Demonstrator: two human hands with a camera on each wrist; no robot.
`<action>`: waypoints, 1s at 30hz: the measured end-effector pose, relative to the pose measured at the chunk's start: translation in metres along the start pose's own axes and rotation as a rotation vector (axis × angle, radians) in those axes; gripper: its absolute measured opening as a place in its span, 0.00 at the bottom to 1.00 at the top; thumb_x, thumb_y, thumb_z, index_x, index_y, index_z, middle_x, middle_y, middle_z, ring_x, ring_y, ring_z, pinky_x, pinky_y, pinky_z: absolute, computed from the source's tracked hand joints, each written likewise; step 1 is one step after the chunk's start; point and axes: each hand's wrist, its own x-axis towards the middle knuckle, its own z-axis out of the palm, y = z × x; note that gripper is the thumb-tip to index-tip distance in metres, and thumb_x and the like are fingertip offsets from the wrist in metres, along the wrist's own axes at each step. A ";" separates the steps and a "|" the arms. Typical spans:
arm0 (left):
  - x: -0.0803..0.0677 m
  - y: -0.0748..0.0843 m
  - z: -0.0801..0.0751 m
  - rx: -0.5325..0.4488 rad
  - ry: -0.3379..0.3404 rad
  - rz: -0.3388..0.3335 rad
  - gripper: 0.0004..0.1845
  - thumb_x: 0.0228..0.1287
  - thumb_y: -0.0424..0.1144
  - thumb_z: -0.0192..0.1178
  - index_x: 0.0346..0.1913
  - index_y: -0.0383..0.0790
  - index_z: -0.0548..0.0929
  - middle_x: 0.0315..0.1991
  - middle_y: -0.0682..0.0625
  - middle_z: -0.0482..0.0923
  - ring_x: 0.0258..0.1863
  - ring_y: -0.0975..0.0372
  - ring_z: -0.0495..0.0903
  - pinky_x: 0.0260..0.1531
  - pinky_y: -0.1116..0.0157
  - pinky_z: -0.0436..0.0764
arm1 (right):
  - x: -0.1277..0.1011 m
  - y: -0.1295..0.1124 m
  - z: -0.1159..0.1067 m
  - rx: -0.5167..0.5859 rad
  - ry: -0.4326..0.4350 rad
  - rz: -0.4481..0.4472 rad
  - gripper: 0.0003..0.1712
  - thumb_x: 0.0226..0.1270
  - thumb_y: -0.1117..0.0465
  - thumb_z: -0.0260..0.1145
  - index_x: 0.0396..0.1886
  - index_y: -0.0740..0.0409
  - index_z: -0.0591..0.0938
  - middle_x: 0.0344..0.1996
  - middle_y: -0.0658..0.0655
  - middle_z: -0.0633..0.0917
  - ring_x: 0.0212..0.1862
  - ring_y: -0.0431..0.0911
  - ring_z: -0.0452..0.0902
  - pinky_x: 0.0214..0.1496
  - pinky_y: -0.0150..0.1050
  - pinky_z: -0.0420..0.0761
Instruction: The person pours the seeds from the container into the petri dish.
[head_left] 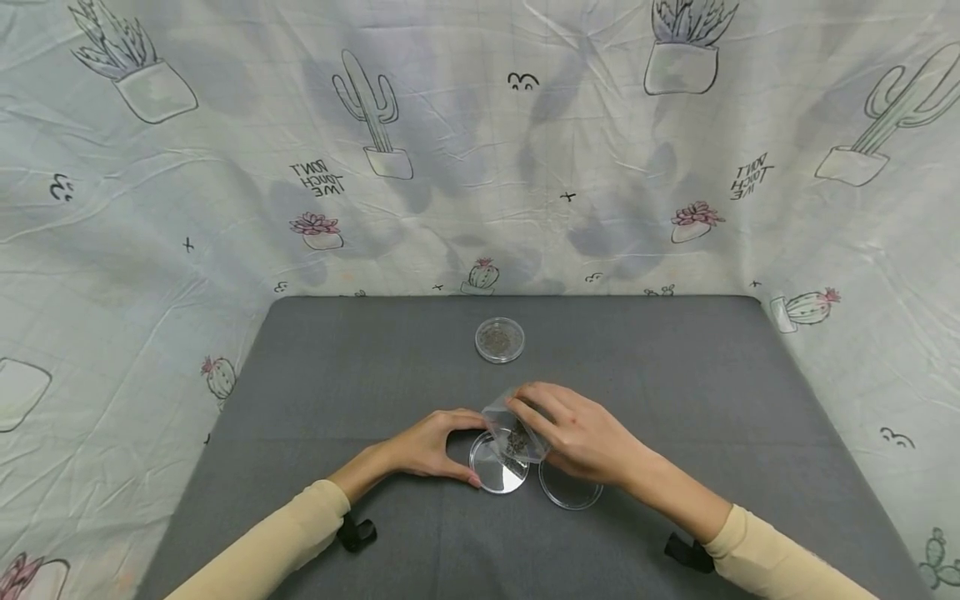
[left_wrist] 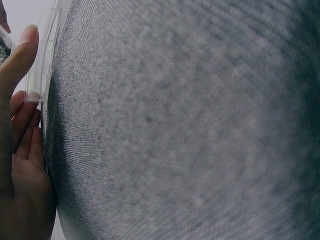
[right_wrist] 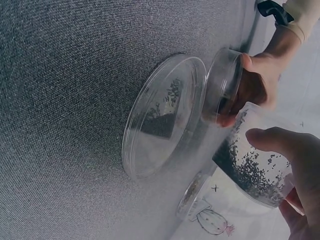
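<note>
My left hand (head_left: 426, 446) holds a clear petri dish (head_left: 497, 480) by its sides, thumb at the near side and fingers at the far side. Over that dish, my right hand (head_left: 592, 433) pinches a small clear plastic bag (head_left: 516, 429) and keeps it tilted. Dark, fine grains (right_wrist: 252, 175) lie inside the bag, gathered toward its lower part. Whether any grains are in the held dish I cannot tell. Just right of it, partly under my right hand, a second clear round dish or lid (head_left: 572, 497) lies flat and mirrors the bag.
Farther back on the grey table (head_left: 360, 358) sits another petri dish (head_left: 500, 340) with brownish, fine contents. A white cloth printed with cacti (head_left: 465, 167) surrounds the table at the back and sides. Black straps (head_left: 356, 533) are on both wrists.
</note>
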 end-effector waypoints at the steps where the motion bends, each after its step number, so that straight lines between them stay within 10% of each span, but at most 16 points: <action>1: 0.000 0.000 0.000 0.000 0.001 -0.001 0.40 0.52 0.49 0.87 0.68 0.42 0.84 0.67 0.49 0.86 0.70 0.55 0.83 0.73 0.57 0.83 | 0.000 -0.001 0.001 -0.014 0.008 -0.012 0.50 0.43 0.66 0.83 0.73 0.60 0.79 0.63 0.60 0.84 0.65 0.54 0.84 0.71 0.47 0.86; 8: -0.001 0.000 0.000 0.011 0.000 0.005 0.42 0.52 0.50 0.87 0.70 0.41 0.84 0.67 0.48 0.86 0.71 0.54 0.83 0.73 0.56 0.83 | 0.002 -0.006 0.005 -0.077 0.041 -0.068 0.43 0.52 0.70 0.73 0.73 0.58 0.80 0.61 0.60 0.86 0.64 0.54 0.85 0.69 0.45 0.87; 17: -0.002 0.001 0.001 0.016 -0.006 0.013 0.42 0.53 0.51 0.86 0.70 0.42 0.83 0.68 0.48 0.86 0.70 0.55 0.83 0.72 0.57 0.83 | 0.003 -0.010 0.008 -0.122 0.055 -0.105 0.23 0.88 0.67 0.49 0.71 0.56 0.83 0.62 0.59 0.85 0.66 0.52 0.84 0.72 0.43 0.86; 30: -0.001 -0.002 0.001 -0.023 -0.006 -0.007 0.42 0.53 0.52 0.86 0.71 0.46 0.83 0.67 0.51 0.86 0.68 0.59 0.84 0.71 0.59 0.84 | 0.003 -0.009 0.008 -0.174 0.029 -0.163 0.26 0.86 0.66 0.55 0.78 0.53 0.77 0.66 0.57 0.84 0.70 0.50 0.82 0.75 0.43 0.83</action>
